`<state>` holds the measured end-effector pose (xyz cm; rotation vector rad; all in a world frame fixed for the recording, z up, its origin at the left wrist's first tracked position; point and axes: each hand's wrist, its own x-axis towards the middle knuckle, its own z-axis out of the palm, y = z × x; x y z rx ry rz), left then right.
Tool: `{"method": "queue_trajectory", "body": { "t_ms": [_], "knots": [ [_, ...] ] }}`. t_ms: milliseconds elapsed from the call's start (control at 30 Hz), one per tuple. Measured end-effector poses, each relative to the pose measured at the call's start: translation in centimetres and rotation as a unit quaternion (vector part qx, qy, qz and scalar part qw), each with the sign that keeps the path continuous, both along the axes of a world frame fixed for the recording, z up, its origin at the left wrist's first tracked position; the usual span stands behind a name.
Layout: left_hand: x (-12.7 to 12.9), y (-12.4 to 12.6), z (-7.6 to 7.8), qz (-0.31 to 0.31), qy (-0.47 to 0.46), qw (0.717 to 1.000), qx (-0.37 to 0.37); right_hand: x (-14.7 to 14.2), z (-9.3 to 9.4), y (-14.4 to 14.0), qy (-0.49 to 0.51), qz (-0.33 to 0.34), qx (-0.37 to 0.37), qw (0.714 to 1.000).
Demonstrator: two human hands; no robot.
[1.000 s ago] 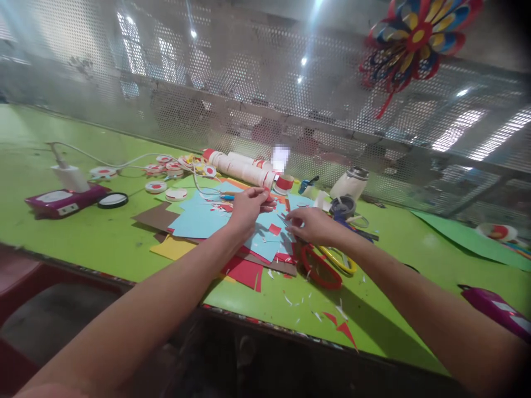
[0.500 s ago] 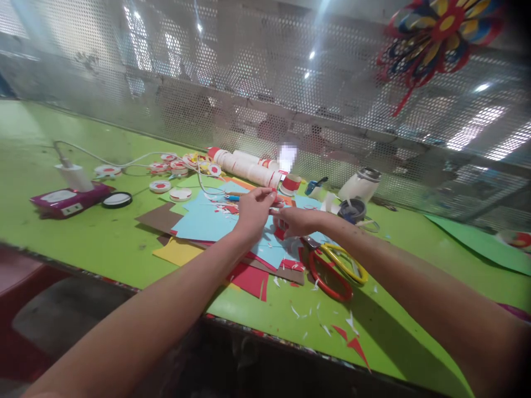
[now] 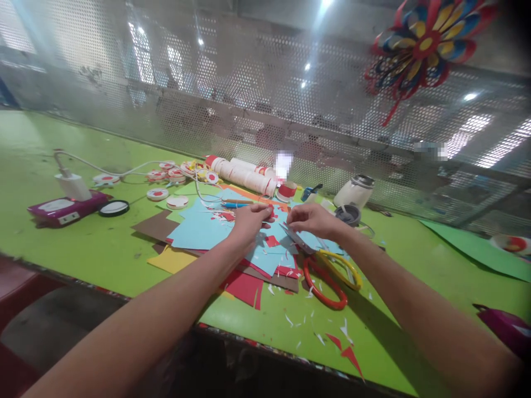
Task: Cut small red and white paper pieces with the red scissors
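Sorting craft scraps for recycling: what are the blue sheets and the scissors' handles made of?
The blue sheets look like matte craft paper or thin card: flat, with cleanly cut edges and no shine. The scissors' handles look like glossy moulded plastic, one red and one yellow loop; the blades look metallic.

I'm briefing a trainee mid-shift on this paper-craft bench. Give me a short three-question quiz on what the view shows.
1. True or false: the scissors lie on the table, in neither hand.
2. Which sheet lies mostly under both hands? A light blue paper; B black; C white.
3. Fill in: the left hand pinches a small ___ scrap.

Key: 1 true. 2 A. 3 red; the right hand sits just beside it, fingers curled, though what it grips is not clear.
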<state>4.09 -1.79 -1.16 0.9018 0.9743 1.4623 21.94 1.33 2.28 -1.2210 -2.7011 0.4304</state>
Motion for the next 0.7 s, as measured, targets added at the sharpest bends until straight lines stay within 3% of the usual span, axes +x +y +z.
{"method": "queue_trajectory", "body": {
  "t_ms": [167, 433, 700],
  "knots": [
    [0.0, 0.1, -0.1, 0.017, 0.015, 1.000, 0.018, -1.1, -0.5, -1.2, -0.011, 0.002, 0.019, 1.000],
    [0.0, 0.2, -0.1, 0.023, 0.045, 0.998, 0.038, -3.8, -1.4, 0.4, -0.082, 0.048, -0.053, 0.994],
    [0.0, -0.1, 0.0, 0.003, 0.087, 0.996, 0.037, -2.3, -1.2, -0.4, 0.052, 0.010, -0.092, 0.994]
  ]
}}
